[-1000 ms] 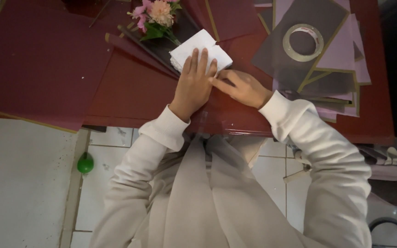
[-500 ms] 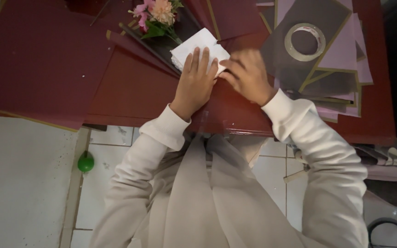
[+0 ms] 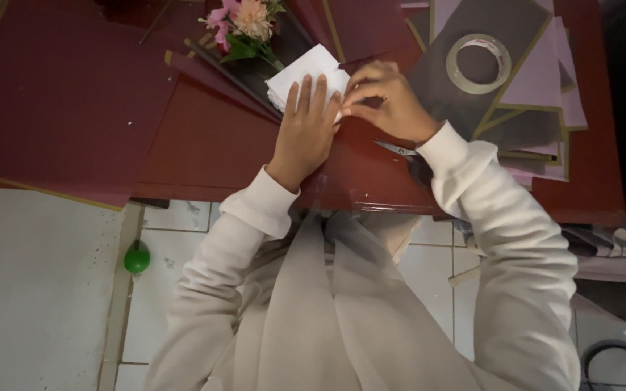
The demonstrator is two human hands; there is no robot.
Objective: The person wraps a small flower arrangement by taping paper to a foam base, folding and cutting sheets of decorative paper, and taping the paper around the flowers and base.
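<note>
A folded white paper (image 3: 306, 69) lies on the dark red table (image 3: 211, 145). My left hand (image 3: 304, 127) lies flat on it, fingers spread and pressing down. My right hand (image 3: 385, 101) is bent over the paper's right edge, fingertips pinched on that edge beside my left fingers. Much of the paper is hidden under both hands.
A bunch of pink and peach flowers (image 3: 244, 22) lies just beyond the paper. Scissors (image 3: 403, 153) rest by my right wrist. A roll of clear tape (image 3: 478, 64) sits on grey and pink sheets (image 3: 537, 80) at the right. A green ball (image 3: 137, 258) lies on the tiled floor.
My right hand has moved away from me along the paper's right edge, from beside my left wrist up to the paper. My left hand has stayed pressed on the paper.
</note>
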